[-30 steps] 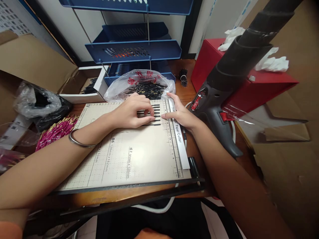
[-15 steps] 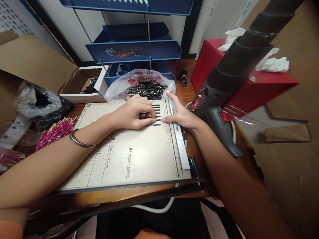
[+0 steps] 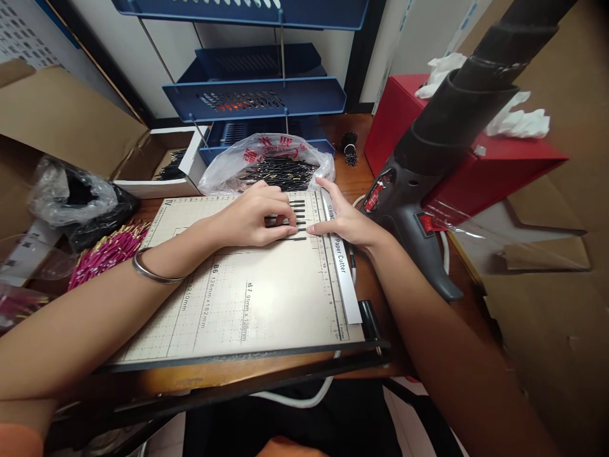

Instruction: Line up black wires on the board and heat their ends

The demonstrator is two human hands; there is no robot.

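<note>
A bag (image 3: 219,174) holds dark strands (image 3: 283,171); left hand (image 3: 257,218) curls over black strips (image 3: 299,211), grip unclear; right hand (image 3: 349,221) splayed.

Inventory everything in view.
paper cutter: 1, cream, centre
thin strips: several, black, on cutter
printed bag: 1, clear, behind cutter
slim pieces: many, black, in bag
tied bundle: 1, black, back
tray rack: 1, blue, back
open box: 1, white, left
strands: many, magenta, left
wrapped package: 1, black, left
pistol-grip tool: 1, grey, right
red box: 1, red, right
tissue: some, white, on red box
cardboard: several, brown, both sides
cable: count unclear, white, by cutter
desk: 1, brown, beneath
bangle: 1, silver, left forearm
left hand: 1, over strips
right hand: 1, at cutter
</note>
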